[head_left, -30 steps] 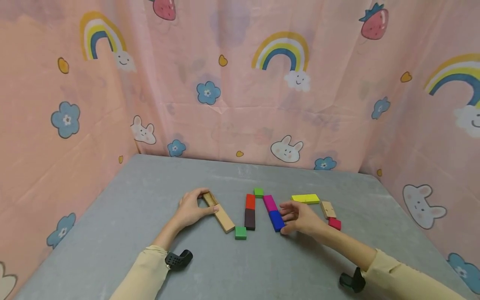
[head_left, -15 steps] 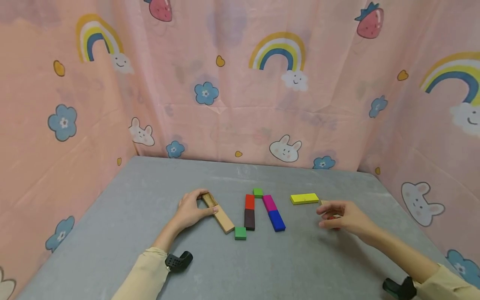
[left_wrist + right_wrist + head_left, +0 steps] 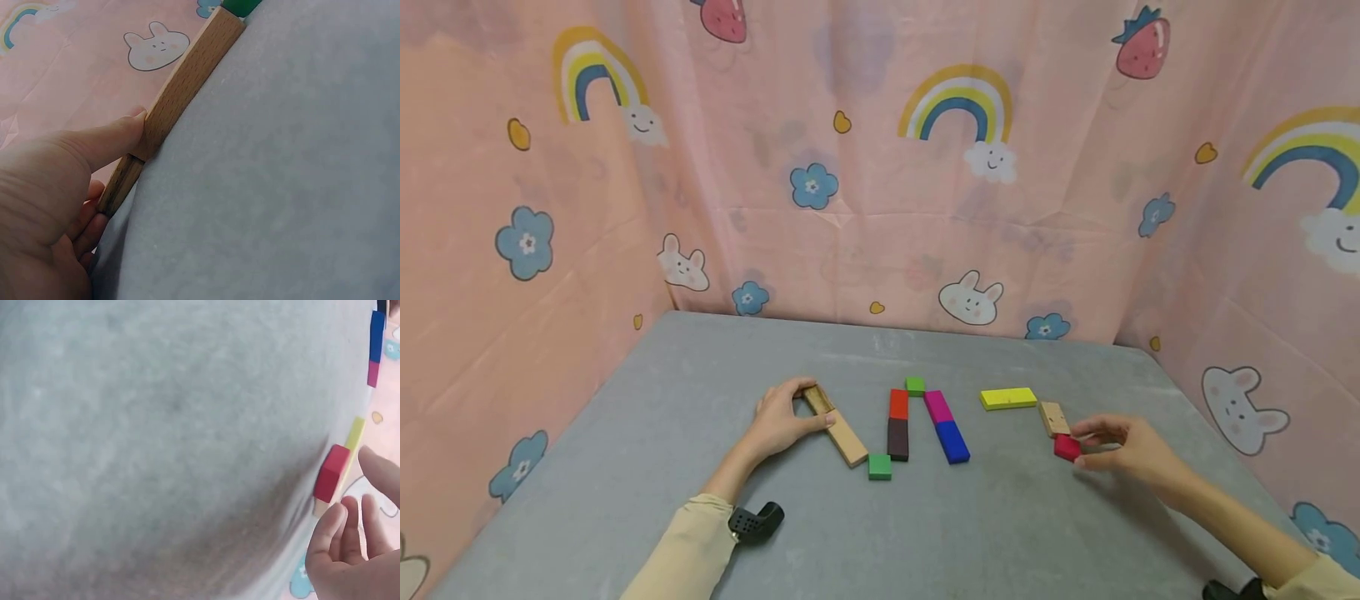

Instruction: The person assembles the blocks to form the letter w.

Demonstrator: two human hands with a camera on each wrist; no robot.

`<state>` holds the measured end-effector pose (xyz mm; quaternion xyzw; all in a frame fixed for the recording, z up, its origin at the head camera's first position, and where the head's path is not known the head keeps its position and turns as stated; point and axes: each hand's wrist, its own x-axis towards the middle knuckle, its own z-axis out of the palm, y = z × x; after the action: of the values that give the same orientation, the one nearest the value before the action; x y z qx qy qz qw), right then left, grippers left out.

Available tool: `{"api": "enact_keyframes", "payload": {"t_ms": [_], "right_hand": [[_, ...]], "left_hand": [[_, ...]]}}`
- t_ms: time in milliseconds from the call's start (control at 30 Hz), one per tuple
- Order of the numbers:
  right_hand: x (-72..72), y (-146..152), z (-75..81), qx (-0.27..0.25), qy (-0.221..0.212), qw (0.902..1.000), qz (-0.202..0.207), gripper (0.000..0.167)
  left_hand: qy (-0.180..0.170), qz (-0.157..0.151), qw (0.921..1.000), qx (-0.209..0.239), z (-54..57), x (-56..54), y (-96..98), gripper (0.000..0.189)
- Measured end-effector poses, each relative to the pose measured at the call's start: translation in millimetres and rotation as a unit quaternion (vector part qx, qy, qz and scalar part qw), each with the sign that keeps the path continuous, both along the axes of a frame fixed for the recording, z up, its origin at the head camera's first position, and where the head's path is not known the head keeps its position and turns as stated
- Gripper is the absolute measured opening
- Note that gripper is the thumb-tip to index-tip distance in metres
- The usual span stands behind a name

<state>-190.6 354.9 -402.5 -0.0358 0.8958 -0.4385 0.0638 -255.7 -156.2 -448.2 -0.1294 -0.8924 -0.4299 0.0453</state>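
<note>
My left hand (image 3: 784, 422) pinches a dark-striped wooden block (image 3: 820, 398) between thumb and fingers; the thumb lies where it meets a longer, lighter wooden block (image 3: 847, 438). In the left wrist view, the thumb presses the side of the lighter block (image 3: 187, 81) and the other fingers curl at the darker one's far end. On the right, my right hand (image 3: 1131, 450) hovers beside a red block (image 3: 1067, 447), thumb and fingers spread apart with nothing between them. A small wooden block (image 3: 1054, 419) lies end to end with the red one.
A green block (image 3: 880, 467) touches the light wooden block's near end. Right of it stand orange (image 3: 898, 404) and dark brown (image 3: 898, 439) blocks, another green block (image 3: 915, 386), then magenta (image 3: 937, 407) and blue (image 3: 952, 442) ones. A yellow block (image 3: 1008, 398) lies farther right.
My right hand has left the blue block and moved right, past the small wooden block, to the red block's right side. The left hand keeps its hold on the wooden block.
</note>
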Motion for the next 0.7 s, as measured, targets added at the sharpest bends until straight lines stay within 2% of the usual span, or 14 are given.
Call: {"api": "enact_keyframes", "payload": {"t_ms": [200, 700], "right_hand": [[-0.2, 2.0, -5.3, -0.044, -0.049, 0.9965, -0.052, 0.057], [-1.0, -2.2, -4.6, -0.061, -0.06, 0.9927, -0.086, 0.06]], "left_hand": [[-0.002, -0.001, 1.0, -0.002, 1.9, 1.4, -0.1, 0.072], [-0.001, 0.005, 1.0, 0.002, -0.5, -0.4, -0.1, 0.073]]}}
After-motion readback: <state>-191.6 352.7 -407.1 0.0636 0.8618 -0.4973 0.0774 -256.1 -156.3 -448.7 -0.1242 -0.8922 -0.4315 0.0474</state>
